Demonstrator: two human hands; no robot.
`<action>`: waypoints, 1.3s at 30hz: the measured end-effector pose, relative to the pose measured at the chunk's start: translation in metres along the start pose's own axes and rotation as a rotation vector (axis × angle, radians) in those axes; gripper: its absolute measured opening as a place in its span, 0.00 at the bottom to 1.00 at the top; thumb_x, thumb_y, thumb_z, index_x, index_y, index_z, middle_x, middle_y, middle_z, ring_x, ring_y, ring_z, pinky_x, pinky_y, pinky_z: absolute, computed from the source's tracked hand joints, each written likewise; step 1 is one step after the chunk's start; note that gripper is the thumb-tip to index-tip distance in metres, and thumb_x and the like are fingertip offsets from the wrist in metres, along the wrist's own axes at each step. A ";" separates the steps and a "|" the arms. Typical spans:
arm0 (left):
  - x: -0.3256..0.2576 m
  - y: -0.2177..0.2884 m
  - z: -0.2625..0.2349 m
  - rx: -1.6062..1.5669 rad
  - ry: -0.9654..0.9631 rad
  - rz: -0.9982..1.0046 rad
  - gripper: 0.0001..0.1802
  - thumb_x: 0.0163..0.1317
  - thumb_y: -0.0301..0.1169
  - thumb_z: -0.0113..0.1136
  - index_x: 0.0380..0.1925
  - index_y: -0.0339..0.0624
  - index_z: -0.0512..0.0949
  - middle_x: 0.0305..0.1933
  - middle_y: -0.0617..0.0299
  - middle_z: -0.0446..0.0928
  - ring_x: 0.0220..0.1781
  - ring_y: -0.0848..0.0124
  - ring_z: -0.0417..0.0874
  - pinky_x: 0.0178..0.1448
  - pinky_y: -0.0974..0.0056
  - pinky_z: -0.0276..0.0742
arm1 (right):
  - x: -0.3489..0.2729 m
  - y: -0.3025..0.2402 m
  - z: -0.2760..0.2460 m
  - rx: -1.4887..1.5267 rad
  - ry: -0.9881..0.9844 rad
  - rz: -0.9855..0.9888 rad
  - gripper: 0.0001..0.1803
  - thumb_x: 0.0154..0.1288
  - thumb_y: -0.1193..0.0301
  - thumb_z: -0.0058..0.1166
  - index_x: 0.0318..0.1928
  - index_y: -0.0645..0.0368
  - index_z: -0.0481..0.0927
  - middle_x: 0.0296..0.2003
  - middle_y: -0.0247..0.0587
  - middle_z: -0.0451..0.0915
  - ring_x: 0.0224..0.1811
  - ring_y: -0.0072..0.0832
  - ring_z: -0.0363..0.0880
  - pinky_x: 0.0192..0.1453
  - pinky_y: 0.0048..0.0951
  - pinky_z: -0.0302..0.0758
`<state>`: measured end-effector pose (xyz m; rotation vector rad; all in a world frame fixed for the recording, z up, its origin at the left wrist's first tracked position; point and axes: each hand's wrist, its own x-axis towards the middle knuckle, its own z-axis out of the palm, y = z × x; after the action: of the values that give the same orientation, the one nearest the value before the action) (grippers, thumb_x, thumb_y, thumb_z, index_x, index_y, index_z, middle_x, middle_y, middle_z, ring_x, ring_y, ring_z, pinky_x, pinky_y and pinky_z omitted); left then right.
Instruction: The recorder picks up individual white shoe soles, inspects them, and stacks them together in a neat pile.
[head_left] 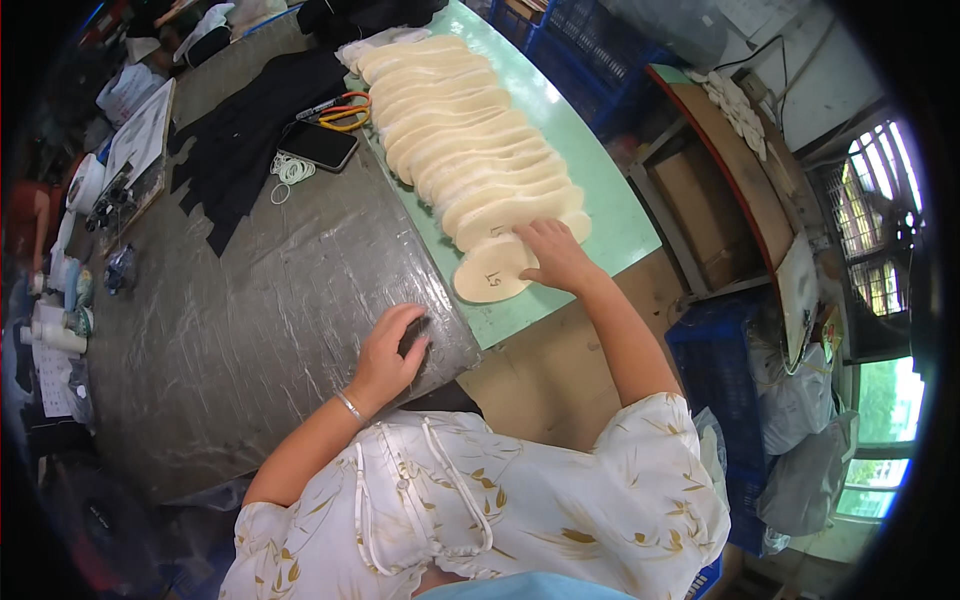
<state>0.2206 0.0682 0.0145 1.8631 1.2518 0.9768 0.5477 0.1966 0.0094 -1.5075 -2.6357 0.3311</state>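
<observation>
A long overlapping row of cream foot-shaped insoles [470, 150] runs along the pale green tabletop [610, 225]. At its near end lies an insole [490, 275] with dark handwritten marks. My right hand [558, 258] reaches across the middle of this insole, fingers on its far side and thumb on its near side. What is under the palm is hidden. My left hand [388, 355] hovers or rests near the corner of the grey plastic-covered table [270, 370]. Its fingers are curved, with the thumb apart, and it holds nothing.
On the grey table, black fabric [255, 125] lies near a phone [318, 146], orange-handled scissors [345, 112] and white elastic loops [292, 170]. Blue crates [715, 385] stand at the right, below a wooden shelf unit [690, 200]. Another person's arm [40, 230] shows at the far left.
</observation>
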 end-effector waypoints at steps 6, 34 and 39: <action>-0.031 -0.001 -0.012 0.066 0.118 0.008 0.20 0.58 0.20 0.63 0.52 0.36 0.77 0.56 0.47 0.77 0.57 0.50 0.80 0.60 0.57 0.77 | 0.001 0.016 -0.009 0.047 -0.043 0.022 0.24 0.50 0.68 0.71 0.49 0.55 0.80 0.54 0.43 0.75 0.61 0.46 0.71 0.68 0.44 0.66; -0.099 -0.028 -0.033 0.499 0.200 0.031 0.34 0.53 0.32 0.68 0.61 0.34 0.70 0.66 0.43 0.70 0.70 0.46 0.68 0.75 0.43 0.57 | 0.038 -0.009 0.078 0.044 0.706 0.262 0.45 0.51 0.72 0.47 0.75 0.56 0.57 0.77 0.47 0.53 0.80 0.48 0.47 0.80 0.61 0.39; -0.103 -0.022 -0.036 0.433 0.221 -0.035 0.35 0.51 0.34 0.69 0.60 0.35 0.71 0.66 0.45 0.71 0.70 0.46 0.68 0.74 0.43 0.58 | 0.043 -0.001 0.083 0.013 0.714 0.228 0.43 0.53 0.70 0.44 0.74 0.57 0.60 0.77 0.50 0.55 0.80 0.51 0.48 0.79 0.62 0.39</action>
<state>0.1533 -0.0178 -0.0087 2.0855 1.7334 0.9688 0.5095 0.2215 -0.0726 -1.5476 -1.9110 -0.1594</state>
